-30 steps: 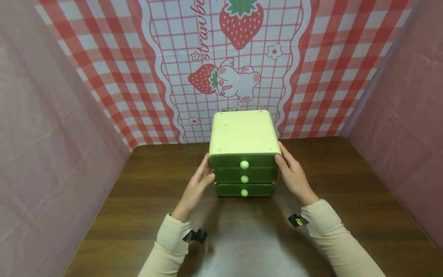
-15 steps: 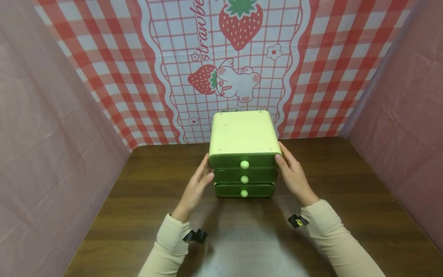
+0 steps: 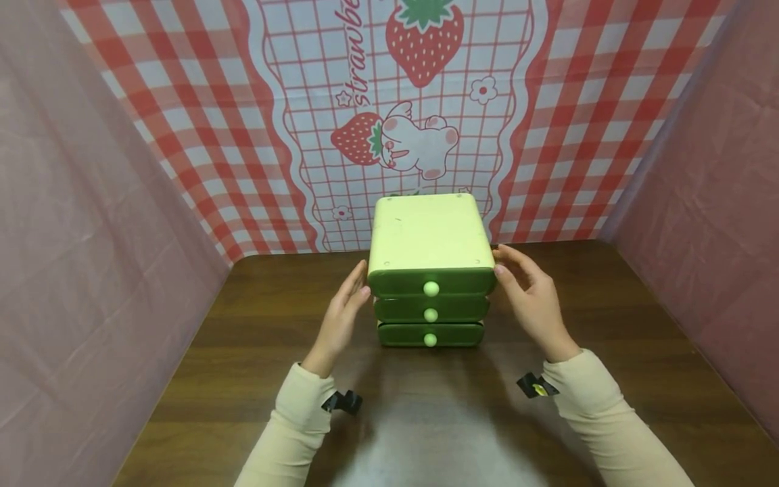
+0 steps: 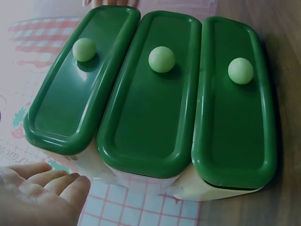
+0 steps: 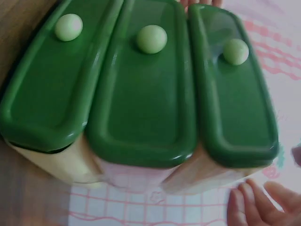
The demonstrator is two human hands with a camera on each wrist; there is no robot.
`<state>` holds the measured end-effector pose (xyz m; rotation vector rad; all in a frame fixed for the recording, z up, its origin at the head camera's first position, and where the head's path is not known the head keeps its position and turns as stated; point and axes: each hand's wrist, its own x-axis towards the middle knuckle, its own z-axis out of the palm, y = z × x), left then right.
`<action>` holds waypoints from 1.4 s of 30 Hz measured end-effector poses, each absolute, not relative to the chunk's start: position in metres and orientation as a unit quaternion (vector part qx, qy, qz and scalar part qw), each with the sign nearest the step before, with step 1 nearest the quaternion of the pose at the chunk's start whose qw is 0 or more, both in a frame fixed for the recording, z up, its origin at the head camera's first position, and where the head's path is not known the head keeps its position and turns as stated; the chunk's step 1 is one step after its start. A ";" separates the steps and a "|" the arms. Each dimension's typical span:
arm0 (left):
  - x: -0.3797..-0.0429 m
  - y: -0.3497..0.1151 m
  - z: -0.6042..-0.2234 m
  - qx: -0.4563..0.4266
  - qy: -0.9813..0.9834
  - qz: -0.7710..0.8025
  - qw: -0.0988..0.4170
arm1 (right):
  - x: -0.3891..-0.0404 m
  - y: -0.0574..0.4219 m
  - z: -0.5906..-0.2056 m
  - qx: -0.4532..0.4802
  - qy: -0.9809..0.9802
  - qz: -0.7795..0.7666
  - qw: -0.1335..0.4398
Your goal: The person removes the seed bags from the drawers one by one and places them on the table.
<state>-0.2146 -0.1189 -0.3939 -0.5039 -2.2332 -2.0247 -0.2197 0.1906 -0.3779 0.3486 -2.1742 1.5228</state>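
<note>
A small chest of drawers point(image 3: 431, 230) with a pale yellow-green top stands upright on the table. Its three dark green fronts, each with a round pale green knob point(image 3: 431, 289), face me. A thin dark gap shows along the edge of the bottom drawer point(image 4: 235, 108) in the left wrist view. My left hand point(image 3: 336, 323) is at the upper left side, fingers extended and nothing in them. At the upper right corner is my right hand point(image 3: 538, 308), loosely bent, its thumb tip right by the edge. The right wrist view shows those fingers point(image 5: 251, 202) apart from the chest.
The brown wooden table point(image 3: 243, 379) spreads around the chest. Behind it hangs a red-and-white checked cloth point(image 3: 572, 122) with strawberry prints. Pink cloth walls point(image 3: 91, 270) close off both sides. A black wrist strap point(image 3: 343, 402) sits by the left cuff.
My right hand has let go of the chest's side and moved outward to the right. The left hand has shifted slightly up and outward. The chest stays where it was.
</note>
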 end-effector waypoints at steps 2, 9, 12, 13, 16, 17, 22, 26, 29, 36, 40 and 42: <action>-0.220 -0.119 -0.392 -0.162 -0.730 -0.663 0.047 | -0.216 0.188 -0.373 0.115 -0.780 0.555 0.267; -0.241 -0.116 -0.384 -0.135 -0.740 -0.657 0.043 | -0.205 0.173 -0.363 0.132 -0.771 0.559 0.274; -0.247 -0.113 -0.380 -0.123 -0.749 -0.651 0.029 | -0.200 0.165 -0.362 0.165 -0.776 0.560 0.237; -0.249 -0.112 -0.379 -0.120 -0.750 -0.650 0.025 | -0.198 0.162 -0.363 0.175 -0.776 0.563 0.224; -0.254 -0.109 -0.376 -0.113 -0.749 -0.652 0.015 | -0.196 0.154 -0.366 0.196 -0.783 0.562 0.182; -0.255 -0.108 -0.375 -0.108 -0.750 -0.653 0.012 | -0.196 0.152 -0.368 0.198 -0.787 0.560 0.167; -0.261 -0.105 -0.373 -0.090 -0.742 -0.664 0.002 | -0.199 0.142 -0.376 0.189 -0.803 0.561 0.070; -0.264 -0.102 -0.376 -0.086 -0.729 -0.679 0.002 | -0.204 0.135 -0.384 0.171 -0.793 0.585 0.010; -0.266 -0.100 -0.379 -0.086 -0.715 -0.694 0.001 | -0.208 0.132 -0.388 0.152 -0.782 0.605 -0.013; -0.265 -0.097 -0.381 -0.092 -0.691 -0.717 0.006 | -0.215 0.125 -0.389 0.107 -0.767 0.632 -0.038; -0.263 -0.096 -0.381 -0.082 -0.691 -0.718 0.007 | -0.215 0.121 -0.387 0.091 -0.757 0.646 -0.037; -0.263 -0.096 -0.381 -0.074 -0.691 -0.719 0.007 | -0.215 0.120 -0.386 0.086 -0.754 0.650 -0.035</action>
